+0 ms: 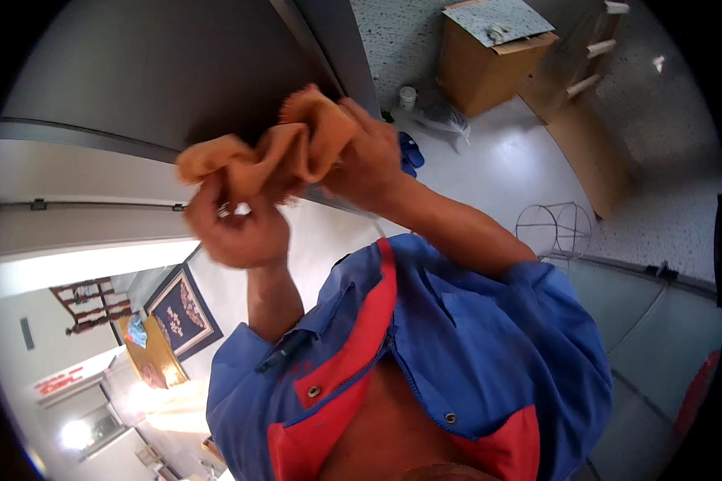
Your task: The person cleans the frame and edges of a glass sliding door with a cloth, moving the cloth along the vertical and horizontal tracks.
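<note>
An orange cloth (265, 157) with frayed edges hangs bunched and folded between my two hands. My left hand (237, 225) pinches its left end between the fingers, with a small gap showing inside the grip. The other end is held by my right hand (367, 153), whose fingers are partly behind the folds. Both hands are slightly blurred. Behind the cloth stands a dark grey panel (156, 66) with a metal edge strip (310, 42); whether the cloth touches it I cannot tell.
At upper right are a cardboard box (475, 66), a small white tub (407, 97), blue slippers (410, 150) and a ladder (598, 48). A wire frame (556, 225) stands beyond my right forearm. A framed picture (183, 312) hangs at lower left.
</note>
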The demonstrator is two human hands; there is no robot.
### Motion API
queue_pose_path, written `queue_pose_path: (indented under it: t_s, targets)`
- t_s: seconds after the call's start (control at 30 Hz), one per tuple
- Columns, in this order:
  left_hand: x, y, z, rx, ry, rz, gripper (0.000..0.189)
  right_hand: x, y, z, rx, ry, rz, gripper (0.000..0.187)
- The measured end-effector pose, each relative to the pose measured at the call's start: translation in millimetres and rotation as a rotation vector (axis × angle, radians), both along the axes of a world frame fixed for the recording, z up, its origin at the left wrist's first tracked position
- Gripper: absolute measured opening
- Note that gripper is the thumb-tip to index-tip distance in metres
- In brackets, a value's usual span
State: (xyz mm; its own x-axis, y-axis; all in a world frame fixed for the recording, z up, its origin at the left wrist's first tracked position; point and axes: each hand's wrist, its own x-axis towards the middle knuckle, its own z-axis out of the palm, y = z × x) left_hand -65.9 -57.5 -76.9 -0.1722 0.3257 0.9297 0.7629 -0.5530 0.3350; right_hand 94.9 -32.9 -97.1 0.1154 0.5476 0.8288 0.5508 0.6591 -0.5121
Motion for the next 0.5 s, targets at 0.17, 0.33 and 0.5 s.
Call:
queue_pose_path:
  t_s: [0.17,0.33,0.5]
  targets:
    - [-28.7,5.6,3.6,-0.020,-0.302,-0.247,0.034,-46.2,-6.9,15.2,0.103,-0.080,-0.023,0.049]
    - [-53.6,20.5,-73.3,-0.408,-0.447,-0.505,0.036,-64.9,-21.2,-55.7,-0.087,-0.149,-0.074,0.069]
    - [-59.7,27.3,-73.3,-0.437,-0.444,-0.763,0.051,-69.2,-38.1,-51.5,-0.312,-0.117,-0.057,0.050]
